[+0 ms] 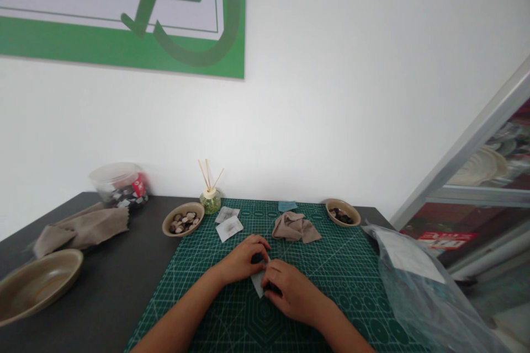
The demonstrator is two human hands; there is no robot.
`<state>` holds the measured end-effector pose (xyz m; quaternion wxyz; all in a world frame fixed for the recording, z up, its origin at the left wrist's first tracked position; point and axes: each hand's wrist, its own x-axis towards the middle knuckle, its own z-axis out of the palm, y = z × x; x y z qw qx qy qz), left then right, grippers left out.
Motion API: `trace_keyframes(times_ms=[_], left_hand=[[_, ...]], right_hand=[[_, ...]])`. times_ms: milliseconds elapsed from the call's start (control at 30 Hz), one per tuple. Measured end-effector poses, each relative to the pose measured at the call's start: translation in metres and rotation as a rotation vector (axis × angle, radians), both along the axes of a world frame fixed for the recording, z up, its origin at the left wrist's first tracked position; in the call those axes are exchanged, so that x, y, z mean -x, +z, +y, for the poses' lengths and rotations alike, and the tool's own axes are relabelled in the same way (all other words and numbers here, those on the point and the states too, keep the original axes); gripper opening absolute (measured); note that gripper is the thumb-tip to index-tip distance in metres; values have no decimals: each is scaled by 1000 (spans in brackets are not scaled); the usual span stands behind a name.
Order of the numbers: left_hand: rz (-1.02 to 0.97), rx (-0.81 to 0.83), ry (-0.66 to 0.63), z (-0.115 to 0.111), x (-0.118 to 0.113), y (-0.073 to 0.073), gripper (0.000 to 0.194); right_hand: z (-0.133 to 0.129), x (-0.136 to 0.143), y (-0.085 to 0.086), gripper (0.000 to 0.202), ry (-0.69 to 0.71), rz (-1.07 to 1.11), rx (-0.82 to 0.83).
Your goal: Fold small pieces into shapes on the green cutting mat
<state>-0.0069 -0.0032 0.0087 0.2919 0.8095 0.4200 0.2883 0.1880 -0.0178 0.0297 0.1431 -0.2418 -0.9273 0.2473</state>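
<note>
A small pale sheet (257, 282) lies on the green cutting mat (223, 309) between my two hands. My left hand (245, 258) is at its upper left, fingers curled and pinching at the sheet's upper part. On its right side is my right hand (289, 290), with thumb and fingers bent together at the sheet's edge. The fingertips of both hands nearly meet. Anything small under the fingers is hidden. Beyond the hands lie a crumpled brown cloth (292, 227) and two white squares with grey smudges (229, 228).
Bowls with dark and light pieces stand at back left (184, 219) and back right (343, 213). A reed diffuser (211, 200), a clear tub (120, 185), another cloth (89, 227) and a large bowl (39, 284) are further left. A plastic bag (418, 281) covers the right edge.
</note>
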Motion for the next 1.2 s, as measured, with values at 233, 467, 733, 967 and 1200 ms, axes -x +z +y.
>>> trace_keyframes(times_ms=[233,467,733,967,1200], left_hand=[[2,2,6,0,0,0,14],[3,5,3,0,-1,2,13],[2,6,-4,0,0,1,13],[2,6,0,1,0,0,12],[2,3,3,0,-1,0,12]], right_hand=[[1,1,-5,13,47,-13,-30],[1,0,-7,13,57,2,-34],[1,-2,-3,13,24,19,9],[3,0,-7,17,-16,60,-16],[2,0,-6,15,30,28,20]])
